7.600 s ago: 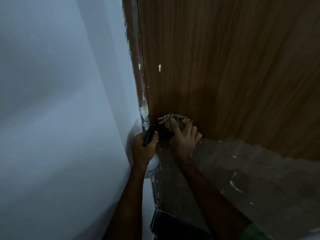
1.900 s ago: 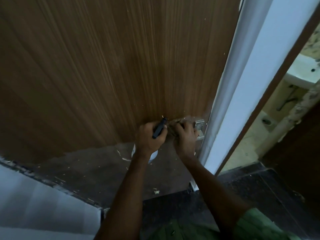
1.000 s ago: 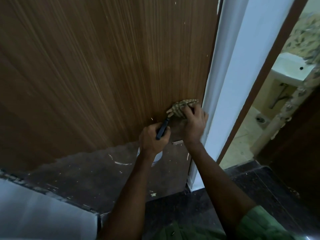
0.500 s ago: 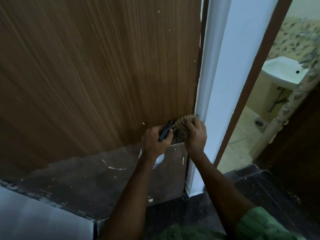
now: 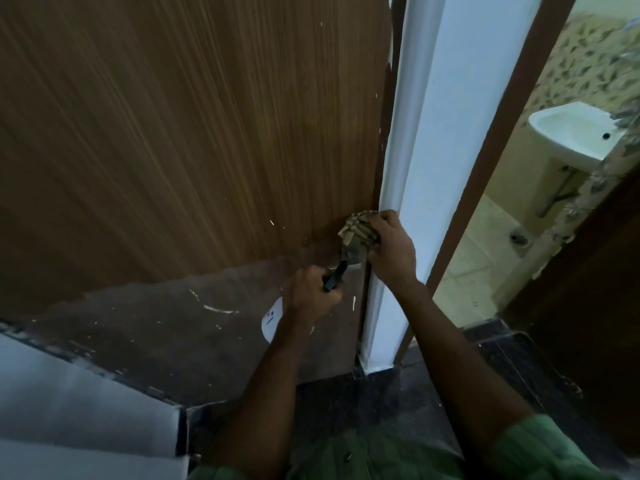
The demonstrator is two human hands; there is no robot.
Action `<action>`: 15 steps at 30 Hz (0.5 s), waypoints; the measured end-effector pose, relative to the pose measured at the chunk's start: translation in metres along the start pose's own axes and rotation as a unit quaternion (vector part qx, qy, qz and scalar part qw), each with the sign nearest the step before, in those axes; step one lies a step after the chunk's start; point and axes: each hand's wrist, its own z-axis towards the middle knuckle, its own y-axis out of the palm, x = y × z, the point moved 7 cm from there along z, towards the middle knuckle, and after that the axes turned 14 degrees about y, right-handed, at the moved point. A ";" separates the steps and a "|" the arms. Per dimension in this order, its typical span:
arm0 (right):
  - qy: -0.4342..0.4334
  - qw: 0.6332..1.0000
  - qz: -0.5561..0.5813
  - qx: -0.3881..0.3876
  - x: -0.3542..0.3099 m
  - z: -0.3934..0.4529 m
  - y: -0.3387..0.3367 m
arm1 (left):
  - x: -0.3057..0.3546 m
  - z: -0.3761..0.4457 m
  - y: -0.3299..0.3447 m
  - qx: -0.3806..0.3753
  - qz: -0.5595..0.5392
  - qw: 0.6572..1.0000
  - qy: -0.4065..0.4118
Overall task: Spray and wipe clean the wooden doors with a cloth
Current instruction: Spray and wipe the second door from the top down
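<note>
Nearest to you, your two bare forearms reach forward from green sleeves (image 5: 540, 445) over a dark floor (image 5: 398, 403). Take the wooden door (image 5: 180, 133) ahead as the landmark.

Your left hand (image 5: 311, 296) is low against the door's lower right corner, fingers curled round a spray bottle (image 5: 272, 320): its white body shows beneath your wrist and its dark nozzle (image 5: 335, 277) points up at the door. Just above and right of it, your right hand (image 5: 391, 244) grips a bunched, patterned cloth (image 5: 356, 233) and presses it onto the door's right edge, where the wood meets the white frame (image 5: 412, 168).

As for progress, you appear to be mid-wipe at the bottom right corner. The brown grained face above looks mostly clean, though pale flecks remain near the cloth and up the right edge. The grey-brown band (image 5: 156, 320) along the door's foot is streaked with white smears, so it likely needs more work. Whether it is wet from spraying, I cannot tell.

Beyond the frame, right of the door, a white washbasin (image 5: 575, 133) stands in a tiled room.
</note>
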 end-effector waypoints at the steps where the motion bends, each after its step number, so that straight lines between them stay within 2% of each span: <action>1: 0.009 1.000 -0.019 0.006 0.003 -0.008 0.007 | 0.004 -0.002 -0.001 0.012 0.001 1.000 0.010; 5: -0.016 0.997 -0.068 0.025 -0.004 -0.038 0.029 | 0.016 -0.012 -0.015 0.065 -0.002 0.997 0.043; 8: -0.076 0.992 -0.099 0.031 -0.020 -0.035 0.030 | 0.015 -0.018 -0.025 0.104 -0.023 0.994 0.038; 10: -0.086 0.990 -0.112 0.025 -0.010 -0.033 0.029 | 0.012 -0.019 -0.027 0.115 -0.041 0.992 0.029; 13: 0.013 0.995 -0.095 0.006 0.025 -0.029 0.024 | 0.015 -0.016 -0.026 0.115 -0.046 0.992 0.018; 15: 0.045 0.995 -0.084 0.006 0.026 -0.028 0.024 | 0.022 -0.015 -0.028 0.118 -0.037 0.992 0.029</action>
